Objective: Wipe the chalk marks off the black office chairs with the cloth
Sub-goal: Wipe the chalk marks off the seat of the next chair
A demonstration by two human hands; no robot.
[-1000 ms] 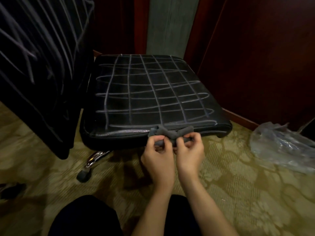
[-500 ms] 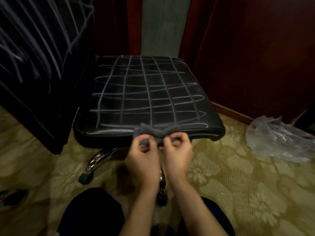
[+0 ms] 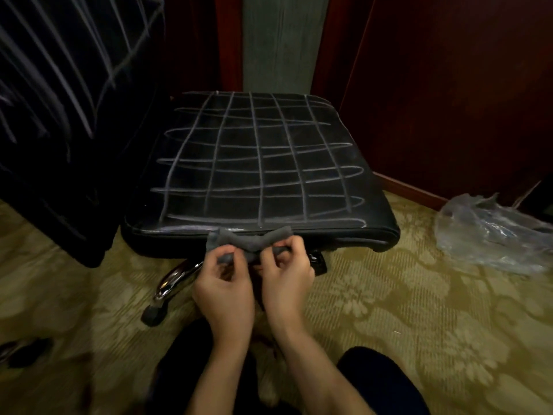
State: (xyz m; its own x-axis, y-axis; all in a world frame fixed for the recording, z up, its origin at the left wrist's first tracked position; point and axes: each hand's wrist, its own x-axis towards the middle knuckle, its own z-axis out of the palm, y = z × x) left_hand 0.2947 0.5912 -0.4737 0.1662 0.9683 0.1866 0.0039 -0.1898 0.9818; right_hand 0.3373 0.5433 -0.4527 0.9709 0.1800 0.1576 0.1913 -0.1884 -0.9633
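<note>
We see the left hand (image 3: 223, 290) and right hand (image 3: 287, 277) pinching a bunched grey cloth (image 3: 250, 242) at the chalk-gridded black chair seat's (image 3: 257, 163) near edge.

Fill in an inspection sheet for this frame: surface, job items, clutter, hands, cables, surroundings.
Surface: patterned carpet.
Job items: black seat covered in a chalk grid, unwiped; second chalked chair at left; grey cloth bunched at the seat's front edge.
Clutter: clear plastic bag on the carpet at right; dark object at lower left, unclear.
Hands: left hand and right hand both pinch the cloth.
Cables: nothing seen.
Surroundings: dark red wood panels.
</note>
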